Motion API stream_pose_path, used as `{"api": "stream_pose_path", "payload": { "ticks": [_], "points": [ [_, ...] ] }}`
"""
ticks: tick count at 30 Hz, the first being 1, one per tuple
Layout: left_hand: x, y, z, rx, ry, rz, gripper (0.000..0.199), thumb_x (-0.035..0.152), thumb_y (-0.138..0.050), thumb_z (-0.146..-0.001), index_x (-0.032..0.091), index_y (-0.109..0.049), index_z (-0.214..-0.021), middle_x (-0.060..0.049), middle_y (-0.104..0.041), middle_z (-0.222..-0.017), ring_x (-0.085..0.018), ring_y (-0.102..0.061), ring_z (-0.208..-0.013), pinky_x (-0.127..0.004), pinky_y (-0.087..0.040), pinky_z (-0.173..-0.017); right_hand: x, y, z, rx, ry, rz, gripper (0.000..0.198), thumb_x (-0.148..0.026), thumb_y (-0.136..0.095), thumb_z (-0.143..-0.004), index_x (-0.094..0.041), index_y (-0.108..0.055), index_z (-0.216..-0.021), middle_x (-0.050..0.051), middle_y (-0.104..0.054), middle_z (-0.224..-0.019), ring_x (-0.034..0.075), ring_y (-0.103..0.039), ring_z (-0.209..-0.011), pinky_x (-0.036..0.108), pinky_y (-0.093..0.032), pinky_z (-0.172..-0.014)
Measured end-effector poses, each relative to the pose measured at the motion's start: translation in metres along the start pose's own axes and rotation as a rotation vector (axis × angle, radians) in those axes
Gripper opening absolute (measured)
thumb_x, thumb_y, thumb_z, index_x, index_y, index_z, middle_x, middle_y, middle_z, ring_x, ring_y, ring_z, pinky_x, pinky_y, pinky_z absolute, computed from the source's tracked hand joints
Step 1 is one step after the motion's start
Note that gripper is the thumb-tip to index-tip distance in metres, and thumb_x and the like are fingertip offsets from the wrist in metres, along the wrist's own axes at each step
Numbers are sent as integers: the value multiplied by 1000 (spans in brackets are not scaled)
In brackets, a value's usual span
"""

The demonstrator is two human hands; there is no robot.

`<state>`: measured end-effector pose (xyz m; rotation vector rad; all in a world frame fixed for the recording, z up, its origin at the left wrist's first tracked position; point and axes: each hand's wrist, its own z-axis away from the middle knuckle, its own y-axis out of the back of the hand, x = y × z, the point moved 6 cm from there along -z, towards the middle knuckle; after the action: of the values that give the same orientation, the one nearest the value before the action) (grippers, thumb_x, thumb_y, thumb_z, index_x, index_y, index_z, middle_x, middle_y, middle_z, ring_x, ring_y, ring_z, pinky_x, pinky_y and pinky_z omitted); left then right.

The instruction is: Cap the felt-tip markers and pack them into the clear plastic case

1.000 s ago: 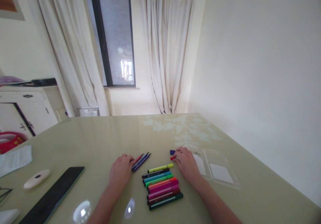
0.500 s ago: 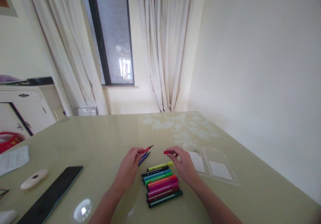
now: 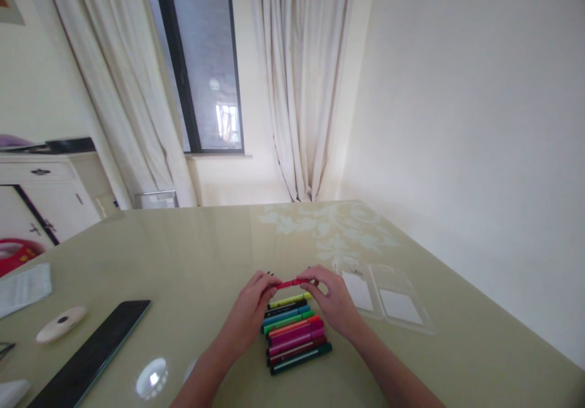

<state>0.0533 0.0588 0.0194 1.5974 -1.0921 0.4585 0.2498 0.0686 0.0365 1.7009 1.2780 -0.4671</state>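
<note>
Between my hands a red marker is held level above the table. My left hand pinches its barrel, and my right hand closes on the red cap at the other end. Cap and barrel meet in one line; whether the cap is fully seated I cannot tell. Just below lies a row of capped markers, side by side, from yellow and black through blue, green, orange and magenta to dark green. Small dark tips show behind my left fingers, the rest hidden.
A clear plastic case with white inserts lies unfolded on the right. On the left are a black tablet-like slab, a white oval object and a pale folded packet. The wall flanks the table's right edge.
My hands have come together. The red marker's bare tip and the cap, apart before, now meet. My left hand moved right and now covers most of the blue pens beside it.
</note>
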Motion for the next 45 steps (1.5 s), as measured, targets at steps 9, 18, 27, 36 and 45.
{"api": "stream_pose_path", "payload": {
  "ticks": [9, 18, 27, 36, 45],
  "points": [
    [5, -5, 1, 33, 10, 26, 29, 40, -49, -98, 23, -73, -94, -5, -68, -91, -22, -63, -85, -32, -50, -79, 7, -1, 2, -35, -82, -101, 15, -34, -70, -88, -25, -81, -89, 3, -76, -84, 20, -70, -81, 32, -54, -79],
    [-7, -21, 3, 0, -2, -116, 29, 35, -46, -102, 26, -73, -100, -5, -70, -98, -23, -64, -95, -33, -49, -88, 25, 6, -3, -33, -137, 58, 26, -36, -57, -97, -23, -79, -103, 6, -79, -100, 22, -72, -92, 34, -55, -85],
    [-23, -17, 1, -26, 29, -221, 30, 35, -47, -100, 24, -75, -102, -7, -69, -106, -24, -64, -103, -36, -49, -95, 48, 4, -1, -117, -135, 767, 27, -17, -54, -95, -23, -73, -114, 8, -73, -114, 27, -61, -110, 37, -44, -95],
    [-58, 28, 2, 56, 273, -522, 21, 30, -50, -96, 21, -69, -95, -7, -69, -101, -26, -63, -101, -37, -46, -92, 51, 1, 0, -155, -151, 789, 25, -16, -56, -96, -22, -74, -112, 8, -72, -112, 27, -60, -109, 37, -42, -93],
    [-56, 24, 4, -2, 297, -601, 11, 26, -58, -92, 23, -68, -93, -6, -67, -104, -24, -61, -102, -34, -44, -91, 52, 1, 0, -178, -153, 766, 21, -11, -55, -92, -24, -70, -98, 5, -75, -104, 26, -61, -104, 35, -40, -89]
  ]
}}
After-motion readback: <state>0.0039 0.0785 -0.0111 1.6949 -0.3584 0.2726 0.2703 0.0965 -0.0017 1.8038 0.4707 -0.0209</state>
